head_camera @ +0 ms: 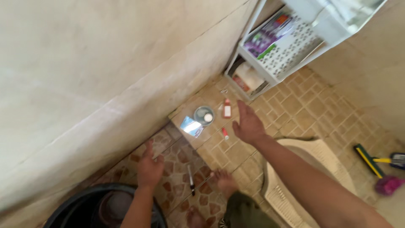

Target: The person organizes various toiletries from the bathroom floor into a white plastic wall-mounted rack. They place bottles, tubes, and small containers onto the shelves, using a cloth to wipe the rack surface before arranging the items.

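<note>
A: Your left hand point(148, 168) hangs open and holds nothing, fingers spread over the patterned floor tiles point(175, 162), just above the rim of the black bucket point(76, 207). A dark pen-like stick point(191, 180) lies to its right, long axis running toward the wall.

B: And your right hand?

A: Your right hand point(249, 125) is open too, palm down, empty. The small red tube point(225, 133) lies just beside it to the left, near your thumb, its long axis pointing away from you. Beyond that sit a round tin point(203, 115), a shiny foil packet point(192, 126) and a small red-and-white bottle point(227, 109), all near the tan tile step's edge.

B: Which hand is nearer?

A: Your right, clearly. The white shelf point(270, 71) stands in the corner beyond.
</note>
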